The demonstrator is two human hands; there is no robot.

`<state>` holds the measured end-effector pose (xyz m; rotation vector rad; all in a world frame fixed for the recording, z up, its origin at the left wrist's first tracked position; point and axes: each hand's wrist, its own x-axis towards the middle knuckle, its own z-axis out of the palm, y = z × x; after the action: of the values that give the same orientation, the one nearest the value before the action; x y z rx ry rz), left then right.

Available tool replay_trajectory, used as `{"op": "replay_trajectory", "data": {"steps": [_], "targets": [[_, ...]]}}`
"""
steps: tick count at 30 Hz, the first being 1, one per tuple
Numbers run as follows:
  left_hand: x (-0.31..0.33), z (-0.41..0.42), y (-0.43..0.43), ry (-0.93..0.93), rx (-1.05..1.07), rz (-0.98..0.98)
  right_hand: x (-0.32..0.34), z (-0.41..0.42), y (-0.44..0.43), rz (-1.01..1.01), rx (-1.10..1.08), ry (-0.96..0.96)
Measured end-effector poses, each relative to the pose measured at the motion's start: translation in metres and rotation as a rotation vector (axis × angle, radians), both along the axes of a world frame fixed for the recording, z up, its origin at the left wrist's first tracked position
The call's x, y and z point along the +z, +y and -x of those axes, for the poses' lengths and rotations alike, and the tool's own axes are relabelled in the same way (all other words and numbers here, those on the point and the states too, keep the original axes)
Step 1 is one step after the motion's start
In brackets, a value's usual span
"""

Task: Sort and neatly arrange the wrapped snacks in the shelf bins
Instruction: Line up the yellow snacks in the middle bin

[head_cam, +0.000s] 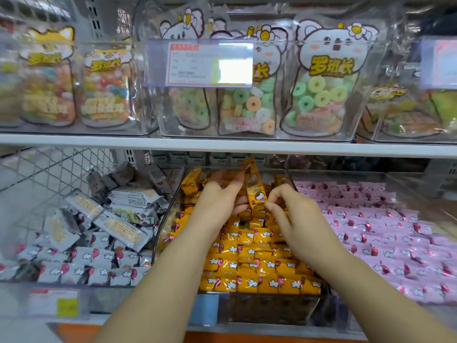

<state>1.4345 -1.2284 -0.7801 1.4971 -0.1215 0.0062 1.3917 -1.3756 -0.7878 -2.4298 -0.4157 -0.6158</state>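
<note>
Three clear bins sit on the lower shelf. The middle bin [170, 209] holds yellow wrapped snacks [249, 266] in rows at the front and loose ones at the back. Over it, my left hand [220, 196] holds an upright yellow snack [254, 186] between thumb and fingers. My right hand [286, 206] pinches that snack's lower end. The left bin holds silver-grey wrapped snacks [99, 258], tidy in front and jumbled behind. The right bin is filled with pink wrapped snacks [385, 233] lying in rows.
The upper shelf [222, 144] carries clear boxes of bagged gummy candy [321, 95] with a price tag holder [210, 63] hanging in front. More price labels [57, 305] line the lower shelf edge. A wire mesh panel [49, 167] stands behind the left bin.
</note>
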Motion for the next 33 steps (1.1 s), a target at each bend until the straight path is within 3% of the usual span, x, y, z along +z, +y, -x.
{"op": "replay_trajectory", "data": {"steps": [3, 7, 9, 12, 17, 33], "targets": [[-0.004, -0.004, 0.003, 0.037, 0.012, 0.071, -0.003, -0.003, -0.001, 0.052, 0.012, 0.037], [-0.009, -0.008, 0.010, 0.005, 0.019, -0.021, -0.007, -0.009, -0.001, 0.120, 0.022, 0.082], [-0.011, -0.010, 0.013, -0.055, 0.050, -0.120, -0.007, -0.013, -0.002, 0.160, -0.017, 0.079], [-0.009, -0.013, 0.018, -0.202, 0.124, -0.416, -0.006, -0.022, -0.003, 0.333, -0.158, 0.077], [-0.011, -0.011, 0.018, -0.233, 0.126, -0.638, -0.008, -0.033, 0.001, 0.520, -0.200, 0.209], [-0.008, -0.012, 0.023, -0.262, 0.028, -0.906, -0.006, -0.050, 0.003, 0.535, -0.209, 0.289]]}}
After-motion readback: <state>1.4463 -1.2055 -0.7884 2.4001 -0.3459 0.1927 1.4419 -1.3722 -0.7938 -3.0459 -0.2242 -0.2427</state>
